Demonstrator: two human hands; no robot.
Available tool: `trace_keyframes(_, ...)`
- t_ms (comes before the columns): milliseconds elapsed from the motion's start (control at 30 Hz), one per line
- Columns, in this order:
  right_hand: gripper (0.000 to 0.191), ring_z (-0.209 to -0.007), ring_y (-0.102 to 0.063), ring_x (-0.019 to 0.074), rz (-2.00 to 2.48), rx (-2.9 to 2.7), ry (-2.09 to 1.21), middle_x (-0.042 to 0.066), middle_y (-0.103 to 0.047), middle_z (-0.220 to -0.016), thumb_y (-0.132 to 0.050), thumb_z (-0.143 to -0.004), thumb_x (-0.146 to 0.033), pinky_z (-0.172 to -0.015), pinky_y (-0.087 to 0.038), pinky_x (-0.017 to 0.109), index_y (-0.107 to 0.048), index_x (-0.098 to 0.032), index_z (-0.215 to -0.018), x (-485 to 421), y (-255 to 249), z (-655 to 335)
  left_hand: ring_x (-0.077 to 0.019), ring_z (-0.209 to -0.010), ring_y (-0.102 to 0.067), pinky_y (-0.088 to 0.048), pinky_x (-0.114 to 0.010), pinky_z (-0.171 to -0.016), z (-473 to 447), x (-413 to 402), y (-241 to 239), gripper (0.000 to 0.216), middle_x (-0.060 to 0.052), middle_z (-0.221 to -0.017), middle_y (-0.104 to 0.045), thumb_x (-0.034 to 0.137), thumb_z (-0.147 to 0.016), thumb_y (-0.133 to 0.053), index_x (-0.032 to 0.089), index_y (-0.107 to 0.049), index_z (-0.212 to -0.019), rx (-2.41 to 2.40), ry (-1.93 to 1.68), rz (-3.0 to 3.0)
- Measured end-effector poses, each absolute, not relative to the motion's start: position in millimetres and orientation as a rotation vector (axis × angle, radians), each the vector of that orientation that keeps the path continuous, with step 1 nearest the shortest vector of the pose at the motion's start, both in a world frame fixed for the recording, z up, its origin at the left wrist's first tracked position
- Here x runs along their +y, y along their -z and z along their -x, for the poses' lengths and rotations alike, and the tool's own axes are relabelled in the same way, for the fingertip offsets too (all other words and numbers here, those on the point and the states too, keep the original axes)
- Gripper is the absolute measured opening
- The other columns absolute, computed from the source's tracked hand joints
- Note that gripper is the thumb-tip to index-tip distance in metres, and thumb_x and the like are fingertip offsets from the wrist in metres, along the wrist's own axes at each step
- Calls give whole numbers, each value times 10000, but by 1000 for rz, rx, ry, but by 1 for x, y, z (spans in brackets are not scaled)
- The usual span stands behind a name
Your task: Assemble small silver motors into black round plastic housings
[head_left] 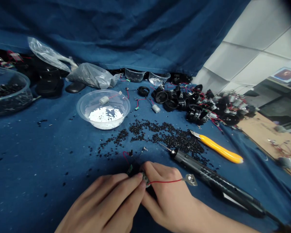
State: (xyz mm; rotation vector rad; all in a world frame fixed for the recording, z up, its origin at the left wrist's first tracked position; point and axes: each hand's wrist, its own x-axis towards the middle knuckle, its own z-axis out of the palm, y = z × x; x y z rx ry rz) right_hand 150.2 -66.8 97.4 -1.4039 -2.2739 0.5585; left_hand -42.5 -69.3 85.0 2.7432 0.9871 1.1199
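Observation:
Low in the head view, my left hand (pixel 109 200) and my right hand (pixel 168 191) meet with closed fingers around a small motor (pixel 145 180). Only its grey end shows; the rest is hidden by my fingers. From it a red wire (pixel 165 181) runs over the back of my right hand to a flat metal contact plate (pixel 191 179). Just beyond my fingertips are a small green circuit board (pixel 129 169), a short red wire (pixel 125 156) and a small metal spring (pixel 145 149).
A black electric screwdriver (pixel 213 178) lies to the right, below a yellow utility knife (pixel 220 149). Tiny black pieces (pixel 177 139) are scattered ahead. Behind them stand a clear bowl (pixel 81 108) of white bits and a heap of black housings (pixel 196 113) with wired motors.

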Motion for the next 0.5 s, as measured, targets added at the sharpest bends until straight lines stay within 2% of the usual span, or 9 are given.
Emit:
trace_keyframes(200,166,-570,-430,146,1417,-2296,-583,-14,-514,-699,-440,-900,-259,-529,-270,267,-329,-237,-779,-67,-96,-151,-178,-920,-717,-573,-299,-841,41,-67,-88,343,13,-1039,-783,63,-899,-439,221,-687,-1076,977,-1161,-2718)
trace_keyframes(333,158,-588,-462,156,1405,-2333,-538,-10,-522,-705,-422,-920,-254,-548,-281,277,-325,-239,-795,-67,-96,-150,-116,-947,-692,-514,-219,-936,40,-69,-92,290,33,-1041,-763,35,-891,-508,210,-681,-1044,1002,-1126,-2582)
trace_keyframes(500,163,-603,-497,161,1413,-2338,-566,-14,-521,-696,-418,-932,-263,-552,-275,282,-319,-242,-804,-64,-97,-149,-99,-1015,-649,-450,-194,-1009,36,-67,-96,314,18,-1078,-731,18,-877,-548,200,-681,-1096,1025,-1044,-2530)
